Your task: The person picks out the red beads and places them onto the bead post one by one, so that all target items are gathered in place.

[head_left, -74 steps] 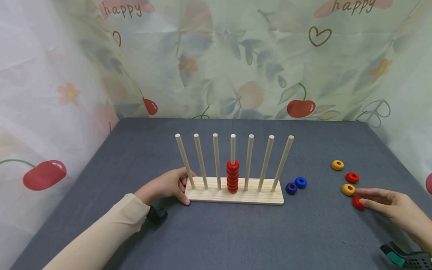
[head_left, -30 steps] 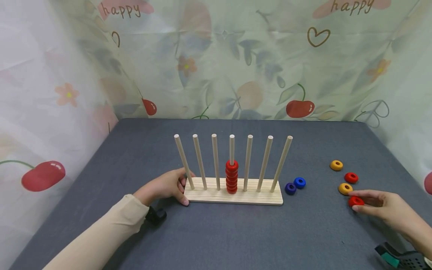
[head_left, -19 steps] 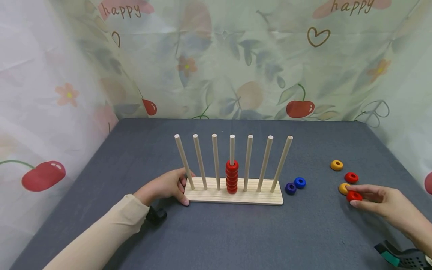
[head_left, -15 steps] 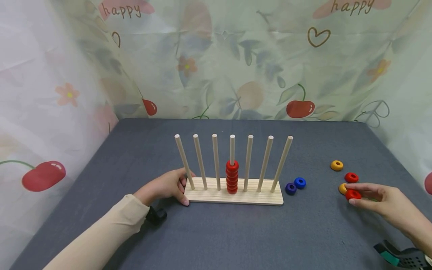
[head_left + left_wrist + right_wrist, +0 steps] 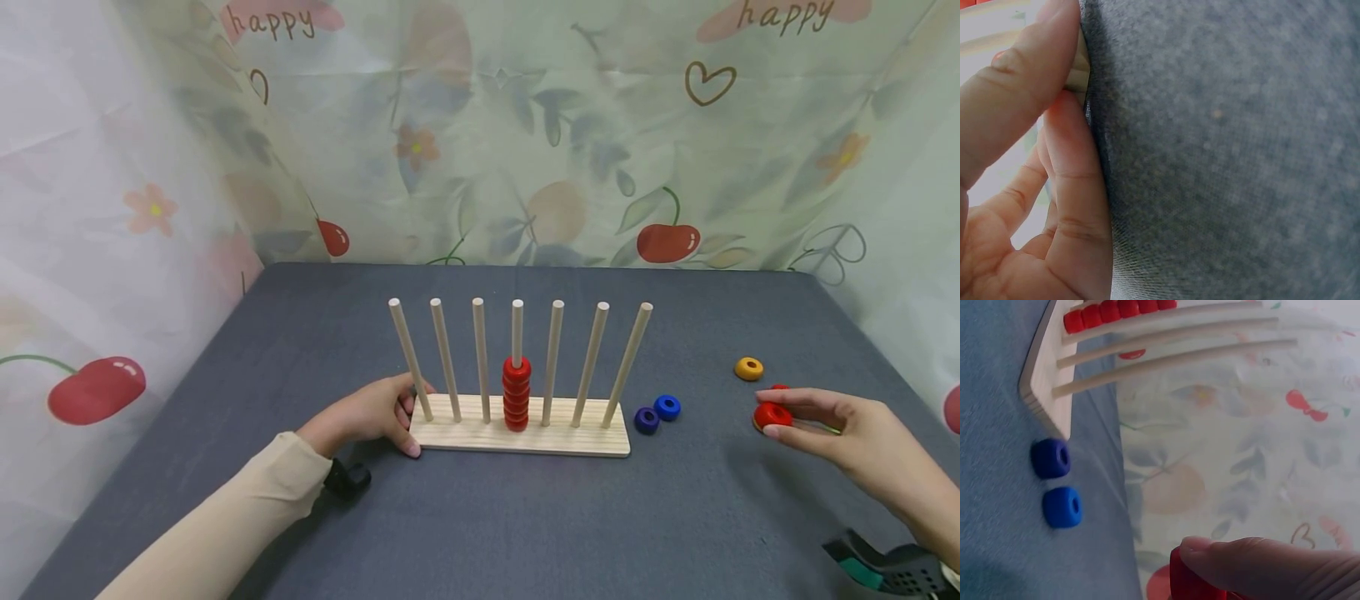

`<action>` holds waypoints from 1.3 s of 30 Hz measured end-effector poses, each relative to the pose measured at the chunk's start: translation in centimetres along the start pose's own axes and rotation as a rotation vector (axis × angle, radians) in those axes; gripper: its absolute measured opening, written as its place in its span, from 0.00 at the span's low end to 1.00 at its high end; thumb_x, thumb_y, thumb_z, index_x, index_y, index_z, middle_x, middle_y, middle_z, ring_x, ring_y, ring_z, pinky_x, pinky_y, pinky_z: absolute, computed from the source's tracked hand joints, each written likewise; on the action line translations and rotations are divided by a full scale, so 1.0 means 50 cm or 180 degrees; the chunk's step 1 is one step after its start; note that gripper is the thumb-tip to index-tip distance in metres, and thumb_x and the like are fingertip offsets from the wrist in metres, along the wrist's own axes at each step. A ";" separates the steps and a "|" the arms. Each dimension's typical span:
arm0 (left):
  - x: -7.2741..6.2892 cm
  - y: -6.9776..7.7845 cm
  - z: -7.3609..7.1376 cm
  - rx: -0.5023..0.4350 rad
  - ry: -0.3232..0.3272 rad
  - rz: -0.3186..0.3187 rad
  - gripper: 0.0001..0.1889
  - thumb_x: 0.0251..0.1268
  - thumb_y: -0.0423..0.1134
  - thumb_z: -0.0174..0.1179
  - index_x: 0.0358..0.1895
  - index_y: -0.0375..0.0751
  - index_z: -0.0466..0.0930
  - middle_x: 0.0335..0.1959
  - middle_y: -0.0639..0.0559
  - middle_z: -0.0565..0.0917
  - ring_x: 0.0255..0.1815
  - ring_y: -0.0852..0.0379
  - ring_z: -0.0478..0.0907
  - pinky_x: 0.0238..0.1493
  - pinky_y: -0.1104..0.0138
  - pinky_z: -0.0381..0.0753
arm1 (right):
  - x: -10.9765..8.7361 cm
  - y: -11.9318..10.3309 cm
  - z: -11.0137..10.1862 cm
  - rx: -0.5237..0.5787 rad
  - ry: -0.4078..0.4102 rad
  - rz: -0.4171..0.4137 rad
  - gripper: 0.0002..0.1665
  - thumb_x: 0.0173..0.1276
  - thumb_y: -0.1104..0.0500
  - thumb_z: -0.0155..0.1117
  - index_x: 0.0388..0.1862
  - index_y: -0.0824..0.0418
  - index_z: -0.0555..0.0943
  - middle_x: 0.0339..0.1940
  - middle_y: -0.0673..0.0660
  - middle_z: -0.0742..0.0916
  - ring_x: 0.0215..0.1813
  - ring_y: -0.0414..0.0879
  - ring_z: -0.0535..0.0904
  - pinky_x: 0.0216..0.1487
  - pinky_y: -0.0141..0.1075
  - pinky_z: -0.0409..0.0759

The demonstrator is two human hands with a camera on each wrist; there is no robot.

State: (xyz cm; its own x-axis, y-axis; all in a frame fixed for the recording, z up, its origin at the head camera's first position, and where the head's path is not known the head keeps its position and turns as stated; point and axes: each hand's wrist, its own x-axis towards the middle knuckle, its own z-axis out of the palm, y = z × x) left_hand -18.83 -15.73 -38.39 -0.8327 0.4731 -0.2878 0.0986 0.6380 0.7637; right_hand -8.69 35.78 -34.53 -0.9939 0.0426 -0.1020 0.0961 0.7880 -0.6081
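Note:
My left hand [image 5: 375, 412] grips the left end of a pale wooden peg rack [image 5: 465, 437]; the left wrist view shows thumb and forefinger on the edge of its base [image 5: 1079, 76]. Several upright pegs stand on it, and the middle one carries a stack of red beads [image 5: 516, 396]. At the right, my right hand [image 5: 862, 429] pinches a red bead [image 5: 772, 415], raised above the table; in the right wrist view the thumb [image 5: 1016, 94] equivalent lies out of that frame's reach, while the red bead [image 5: 1192, 580] shows beside the thumb tip. A yellow bead behind it is nearly hidden.
A dark purple bead [image 5: 647, 420] and a blue bead [image 5: 667, 407] lie off the rack's right end. Farther right are a yellow bead [image 5: 748, 369] and another red bead [image 5: 780, 387], mostly covered by my right fingers. A patterned curtain [image 5: 480, 133] hangs behind the table.
My right hand has taken hold of the near red bead and moved it up and to the left, over the nearer yellow bead. The left hand and rack have stayed put.

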 end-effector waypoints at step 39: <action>-0.005 0.001 -0.004 -0.0077 -0.0083 0.0077 0.41 0.33 0.25 0.79 0.59 0.31 0.71 0.32 0.45 0.75 0.29 0.55 0.74 0.33 0.65 0.76 | -0.022 -0.244 0.003 0.0908 0.0396 -0.1372 0.25 0.58 0.67 0.71 0.56 0.60 0.81 0.49 0.44 0.83 0.43 0.33 0.85 0.40 0.24 0.80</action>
State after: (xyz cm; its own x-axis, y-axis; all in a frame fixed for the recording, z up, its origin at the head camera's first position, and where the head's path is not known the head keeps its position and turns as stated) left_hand -18.73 -15.94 -38.19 -0.8156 0.5042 -0.2838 0.1052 0.6115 0.7842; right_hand -8.75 26.02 -27.13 -0.9438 -0.1622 0.2880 -0.3287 0.5525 -0.7660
